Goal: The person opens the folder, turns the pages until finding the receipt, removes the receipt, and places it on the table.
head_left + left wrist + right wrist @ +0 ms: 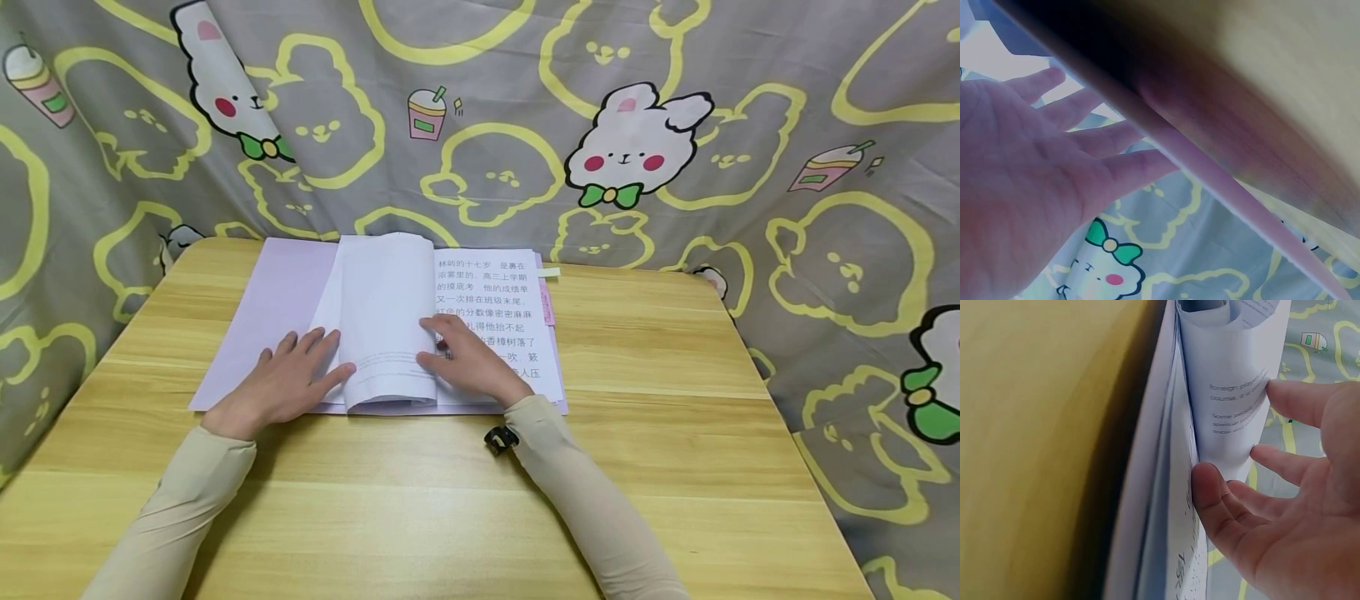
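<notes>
A stack of printed sheets in a lilac folder (277, 292) lies opened out on the table. One white page (386, 308) bows over in a loose curl near the middle; printed lines show through its lower part. Spread fingers of my left hand (281, 379) rest on the folder's left side, the thumb touching the curled page's left edge. My right hand (476, 358) lies over the right-hand printed sheet (487, 287), its fingertips touching the curled page's right side. In the right wrist view, the fingers of the right hand (1297, 506) touch the page from outside.
Pale and pink index tabs (549, 272) stick out from the right edge of the sheets. The wooden table (465, 508) extends toward the front and right. A patterned grey curtain (487, 108) hangs close behind it. A small black device (500, 439) sits at the right wrist.
</notes>
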Available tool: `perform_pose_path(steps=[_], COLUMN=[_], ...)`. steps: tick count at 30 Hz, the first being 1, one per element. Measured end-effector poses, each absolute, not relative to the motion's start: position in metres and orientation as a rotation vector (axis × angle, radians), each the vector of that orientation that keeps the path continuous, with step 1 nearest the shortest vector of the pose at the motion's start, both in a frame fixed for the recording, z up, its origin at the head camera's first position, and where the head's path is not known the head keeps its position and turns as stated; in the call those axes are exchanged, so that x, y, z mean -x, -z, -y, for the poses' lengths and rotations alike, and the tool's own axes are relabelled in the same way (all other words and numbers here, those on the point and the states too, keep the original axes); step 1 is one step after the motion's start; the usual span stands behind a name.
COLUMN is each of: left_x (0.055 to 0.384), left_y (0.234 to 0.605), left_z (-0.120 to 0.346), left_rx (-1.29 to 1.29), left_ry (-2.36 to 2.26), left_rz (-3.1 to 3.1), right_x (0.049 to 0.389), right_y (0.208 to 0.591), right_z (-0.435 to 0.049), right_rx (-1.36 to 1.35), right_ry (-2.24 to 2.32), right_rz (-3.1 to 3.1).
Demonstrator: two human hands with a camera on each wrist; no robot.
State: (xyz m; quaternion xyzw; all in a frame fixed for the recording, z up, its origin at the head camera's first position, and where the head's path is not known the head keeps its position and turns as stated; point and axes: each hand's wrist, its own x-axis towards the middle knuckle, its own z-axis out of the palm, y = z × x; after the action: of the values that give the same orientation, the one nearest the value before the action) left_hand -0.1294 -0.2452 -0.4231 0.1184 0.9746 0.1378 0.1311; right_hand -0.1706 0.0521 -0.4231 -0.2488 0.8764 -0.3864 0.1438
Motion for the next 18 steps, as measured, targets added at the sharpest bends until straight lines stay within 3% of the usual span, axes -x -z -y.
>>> perform_pose_path(steps=[18], left_x=[0.128], left_y=[0.423], left_z=[0.247], left_rx=[-0.335], left_ry=[-0.456], left_rz=[-2.874], right_x=[0.167], right_y=[0.426], right_z=[-0.042], right_rx=[0.819], right_ry=[1.045], right_rz=[-2.594])
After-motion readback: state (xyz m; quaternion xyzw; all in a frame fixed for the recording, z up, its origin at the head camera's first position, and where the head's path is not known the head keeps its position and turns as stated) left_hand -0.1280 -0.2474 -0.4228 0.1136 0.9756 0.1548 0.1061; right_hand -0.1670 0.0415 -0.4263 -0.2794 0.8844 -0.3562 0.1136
